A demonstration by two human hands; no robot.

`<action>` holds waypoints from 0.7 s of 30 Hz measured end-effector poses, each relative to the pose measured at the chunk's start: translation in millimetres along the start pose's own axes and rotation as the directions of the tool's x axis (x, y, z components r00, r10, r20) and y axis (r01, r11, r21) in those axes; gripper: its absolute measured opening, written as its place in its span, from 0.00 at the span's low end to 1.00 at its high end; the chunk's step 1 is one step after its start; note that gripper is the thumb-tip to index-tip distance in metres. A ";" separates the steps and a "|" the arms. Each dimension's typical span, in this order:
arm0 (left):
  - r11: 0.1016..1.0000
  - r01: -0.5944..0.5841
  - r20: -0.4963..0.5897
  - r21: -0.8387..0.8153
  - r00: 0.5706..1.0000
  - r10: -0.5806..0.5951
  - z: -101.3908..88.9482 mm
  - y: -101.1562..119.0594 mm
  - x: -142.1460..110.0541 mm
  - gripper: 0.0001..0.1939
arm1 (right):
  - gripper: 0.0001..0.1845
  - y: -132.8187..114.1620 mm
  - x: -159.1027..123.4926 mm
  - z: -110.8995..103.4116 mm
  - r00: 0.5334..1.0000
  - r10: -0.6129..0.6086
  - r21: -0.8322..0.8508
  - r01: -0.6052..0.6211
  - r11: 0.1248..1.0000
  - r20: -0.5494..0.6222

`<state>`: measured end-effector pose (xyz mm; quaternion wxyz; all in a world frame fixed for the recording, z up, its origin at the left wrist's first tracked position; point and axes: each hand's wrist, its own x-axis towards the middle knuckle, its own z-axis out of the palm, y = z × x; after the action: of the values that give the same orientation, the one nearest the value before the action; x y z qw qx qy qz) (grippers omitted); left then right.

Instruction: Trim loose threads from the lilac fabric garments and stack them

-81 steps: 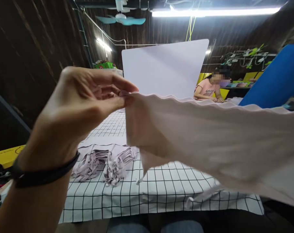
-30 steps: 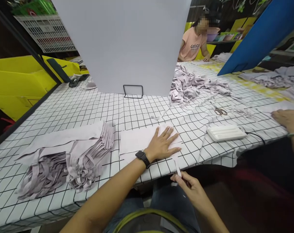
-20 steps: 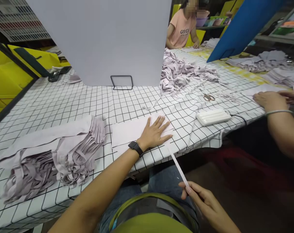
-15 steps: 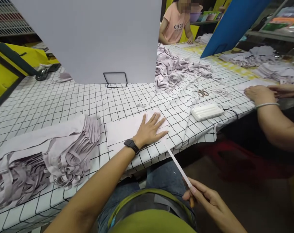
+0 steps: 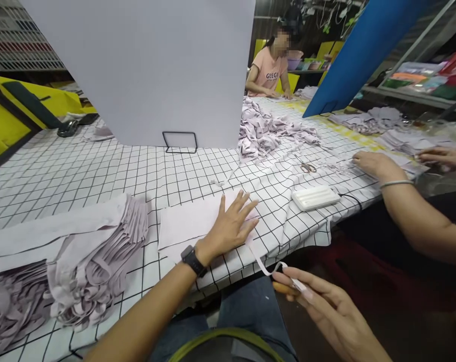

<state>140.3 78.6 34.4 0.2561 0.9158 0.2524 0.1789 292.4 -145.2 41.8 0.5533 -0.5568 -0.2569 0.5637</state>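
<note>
My left hand lies with spread fingers on a flat pale pink fabric piece on the table. From that piece's right end a narrow fabric strip runs down past the table edge and curls. My right hand, in front of the edge, pinches the strip's free end between thumb and fingers. A small orange thing, perhaps a tool handle, also shows at these fingertips; most of it is hidden. To the left, stacked fabric pieces have looped strips hanging from them.
A white panel stands on the checked tablecloth. Behind are a heap of fabric, scissors and a white corded box. A co-worker's hand works at the right; another person sits at the far end.
My right hand has risen toward the table edge, and the strip, taut before, now hangs slack and curled. My left hand stays on the fabric. The view has tilted up slightly.
</note>
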 end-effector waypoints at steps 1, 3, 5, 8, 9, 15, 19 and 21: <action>0.997 -0.012 -0.060 -0.080 0.998 0.007 -3.5 8.7 -7.5 0.19 | 0.21 -2.9 8.2 5.2 1.000 -0.014 -0.057 0.014 0.998 0.008; 0.959 -0.026 -0.137 -0.284 0.990 -0.014 -8.8 27.2 -24.8 0.11 | 0.21 -8.7 22.2 16.2 0.999 -0.031 -0.153 0.033 0.988 0.015; 0.884 -0.013 -0.136 -0.467 0.989 -0.057 -10.8 43.6 -41.1 0.10 | 0.21 -14.1 33.4 26.5 0.998 -0.052 -0.218 0.055 0.974 0.019; 0.808 0.061 -0.112 -0.586 0.982 -0.155 -7.4 56.7 -56.4 0.10 | 0.21 -18.1 45.7 37.6 0.995 -0.094 -0.290 0.098 0.952 0.028; 0.793 0.086 -0.114 -0.603 0.975 -0.193 -5.3 57.7 -58.8 0.08 | 0.21 -17.9 48.5 39.8 0.995 -0.099 -0.307 0.103 0.946 0.030; 0.914 -0.021 -0.225 -0.405 0.971 -0.077 0.9 50.2 -64.5 0.14 | 0.30 -7.8 51.5 41.6 0.999 0.030 -0.177 -0.035 0.984 -0.030; 0.984 -0.164 -0.262 -0.068 0.955 0.141 -1.2 49.8 -67.9 0.05 | 0.33 -5.0 45.3 45.5 0.983 0.105 -0.043 -0.113 0.993 -0.151; 0.982 -0.186 -0.287 0.031 0.939 0.187 -1.5 50.5 -67.8 0.07 | 0.31 -5.0 41.8 48.8 0.970 0.137 0.024 -0.135 0.991 -0.199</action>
<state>103.5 4.2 50.4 0.1968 0.9000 0.1997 0.3337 259.3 -89.9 44.1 0.5392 -0.6241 -0.1584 0.5429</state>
